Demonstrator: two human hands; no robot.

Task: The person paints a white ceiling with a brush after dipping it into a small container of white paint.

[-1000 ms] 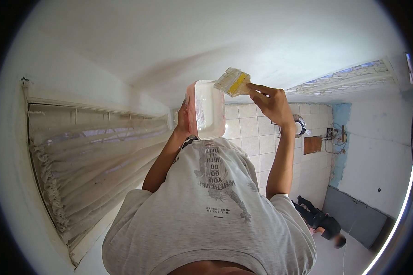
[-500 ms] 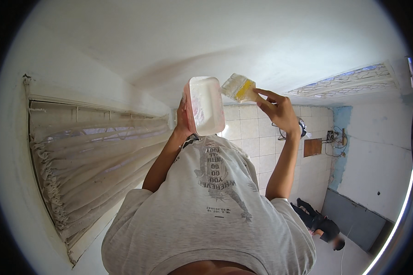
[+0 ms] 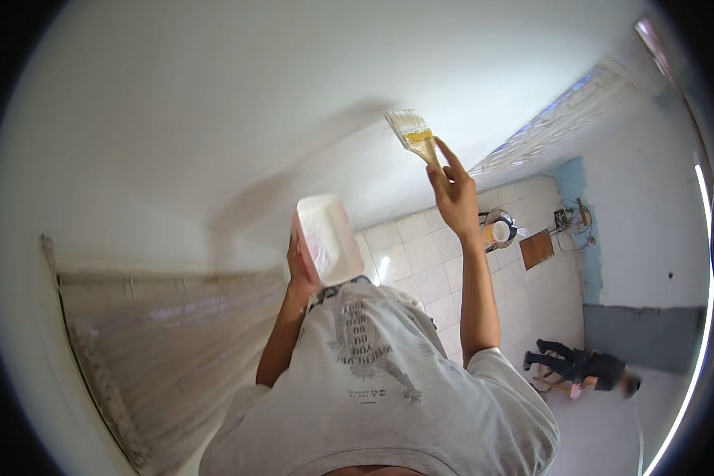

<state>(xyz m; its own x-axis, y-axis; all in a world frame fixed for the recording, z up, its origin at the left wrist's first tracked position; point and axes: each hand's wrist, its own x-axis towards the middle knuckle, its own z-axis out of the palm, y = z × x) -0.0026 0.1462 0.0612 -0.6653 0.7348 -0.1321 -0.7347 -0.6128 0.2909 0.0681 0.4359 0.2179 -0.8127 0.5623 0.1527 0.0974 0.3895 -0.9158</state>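
Right hand [image 3: 457, 205] clamps the brush [image 3: 419, 136], wall [image 3: 285, 95] beyond looking white; left hand [image 3: 300, 274] grips the tub [image 3: 351, 243], paint [image 3: 323, 228] left inside.

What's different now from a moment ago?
The right hand has carried the paintbrush from beside the pinkish tub up and away, close to the white wall; whether it touches, I can't tell. The camera view has swung too, bringing an orange-sided container into fuller sight. Nothing was picked up or let go: the left hand still holds the tub.
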